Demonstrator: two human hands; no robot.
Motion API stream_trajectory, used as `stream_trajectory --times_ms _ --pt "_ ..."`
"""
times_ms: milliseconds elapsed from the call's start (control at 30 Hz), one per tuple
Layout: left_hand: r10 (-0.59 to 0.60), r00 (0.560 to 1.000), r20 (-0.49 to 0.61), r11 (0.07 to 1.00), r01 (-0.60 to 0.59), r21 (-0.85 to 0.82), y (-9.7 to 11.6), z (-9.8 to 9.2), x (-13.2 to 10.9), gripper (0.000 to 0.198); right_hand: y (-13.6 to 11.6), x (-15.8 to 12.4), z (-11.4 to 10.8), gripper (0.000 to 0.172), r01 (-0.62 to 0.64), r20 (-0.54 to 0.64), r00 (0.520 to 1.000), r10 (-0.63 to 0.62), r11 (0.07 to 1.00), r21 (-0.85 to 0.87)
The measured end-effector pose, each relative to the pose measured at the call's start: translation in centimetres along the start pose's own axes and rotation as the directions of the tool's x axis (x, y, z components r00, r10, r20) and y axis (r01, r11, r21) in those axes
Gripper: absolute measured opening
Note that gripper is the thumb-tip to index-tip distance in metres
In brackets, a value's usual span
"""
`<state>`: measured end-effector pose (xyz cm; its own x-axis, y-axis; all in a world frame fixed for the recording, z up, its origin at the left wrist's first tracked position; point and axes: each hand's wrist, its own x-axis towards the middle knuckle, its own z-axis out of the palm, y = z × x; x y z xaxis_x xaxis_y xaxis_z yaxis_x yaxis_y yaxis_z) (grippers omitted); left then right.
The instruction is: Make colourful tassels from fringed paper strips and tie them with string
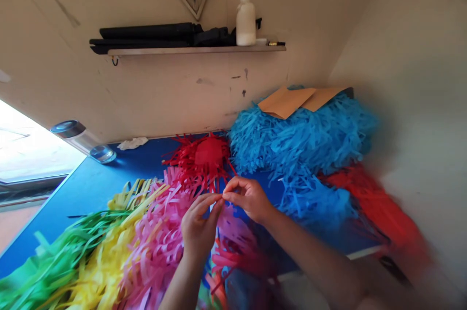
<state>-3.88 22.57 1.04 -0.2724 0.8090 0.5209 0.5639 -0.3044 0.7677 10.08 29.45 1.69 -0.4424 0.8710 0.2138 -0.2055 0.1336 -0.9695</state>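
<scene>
My left hand (199,226) and my right hand (251,200) meet over the table, thumb and forefinger pinched in each, fingertips touching. Whatever thin thing is between them is too small to make out. Below and beside the hands lie fringed paper strips: pink fringe (160,237), yellow fringe (104,256) and green fringe (62,251) to the left. Just behind the fingers sits a red fringe bunch (209,152). Under my wrists, a pink and red fringe (237,232) hangs near the table's front edge, partly hidden by the arms.
A large blue fringe heap (299,130) with brown paper pieces (286,101) on top fills the back right; more red fringe (386,208) lies beside it. A clear bottle (85,142) stands at the blue table's (142,166) back left. Above, a wall shelf (197,50) bears a white squeeze bottle (246,23).
</scene>
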Motion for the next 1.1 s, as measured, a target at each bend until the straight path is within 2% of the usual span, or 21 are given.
stream_trajectory --times_ms 67,100,167,200,233,333,433,533,700,867,933,1000,1100 --pt "-0.017 1.0 -0.019 1.0 0.016 -0.014 -0.2 -0.7 0.6 0.011 0.5 1.3 -0.7 0.019 0.048 0.05 0.998 -0.037 0.971 -0.233" --pt "-0.038 0.998 -0.057 0.999 0.036 -0.035 -0.2 -1.3 0.9 0.011 1.0 2.2 -1.4 0.019 0.046 0.063 0.998 -0.022 0.911 -0.41" --pt "-0.112 0.983 -0.143 0.989 0.097 -0.108 -0.3 -2.6 1.5 0.012 2.3 4.0 -2.9 0.023 -0.005 0.031 0.999 0.04 0.685 -0.728" --pt "-0.154 0.976 -0.154 0.981 0.132 -0.144 -0.4 -3.2 1.6 0.012 3.0 4.9 -3.7 0.025 -0.039 0.002 0.998 0.07 0.567 -0.823" --pt "-0.184 0.973 -0.136 0.974 0.162 -0.16 -0.5 -3.8 1.7 0.013 3.8 5.7 -4.5 0.025 -0.058 -0.014 0.995 0.094 0.478 -0.877" --pt "-0.185 0.982 0.038 0.981 0.187 -0.05 -1.4 -4.4 1.4 0.018 6.0 7.0 -5.6 0.022 -0.031 0.021 0.989 0.147 0.343 -0.939" --pt "-0.191 0.967 0.169 0.981 0.184 0.056 -2.4 -3.4 0.5 0.02 7.5 7.5 -5.2 0.024 0.038 0.079 0.98 0.185 0.216 -0.976" --pt "-0.247 0.942 0.228 0.969 0.245 0.038 -2.9 -1.9 -0.3 0.025 8.0 7.8 -4.4 0.026 0.107 0.13 0.969 0.208 0.12 -0.987" --pt "-0.383 0.886 0.262 0.902 0.42 -0.1 -3.3 0.0 -0.9 0.037 7.7 7.8 -4.3 0.027 0.178 0.181 0.961 0.207 0.033 -0.983" --pt "-0.493 0.823 0.282 0.805 0.555 -0.211 -4.1 1.3 -1.3 0.048 6.2 6.2 -4.9 0.027 0.138 0.135 0.976 0.169 -0.005 -0.99" --pt "-0.541 0.788 0.293 0.759 0.608 -0.235 -4.2 1.7 -1.3 0.05 5.3 4.8 -4.3 0.027 0.112 0.111 0.984 0.14 0.003 -0.994" --pt "-0.584 0.737 0.341 0.674 0.674 -0.302 -4.1 2.2 -1.2 0.05 4.4 3.0 -3.2 0.026 0.114 0.117 0.987 0.111 0.03 -0.993" --pt "-0.586 0.659 0.472 0.532 0.752 -0.39 -3.5 2.6 -1.0 0.05 3.6 0.2 -1.2 0.021 0.165 0.175 0.983 0.06 0.142 -0.976"
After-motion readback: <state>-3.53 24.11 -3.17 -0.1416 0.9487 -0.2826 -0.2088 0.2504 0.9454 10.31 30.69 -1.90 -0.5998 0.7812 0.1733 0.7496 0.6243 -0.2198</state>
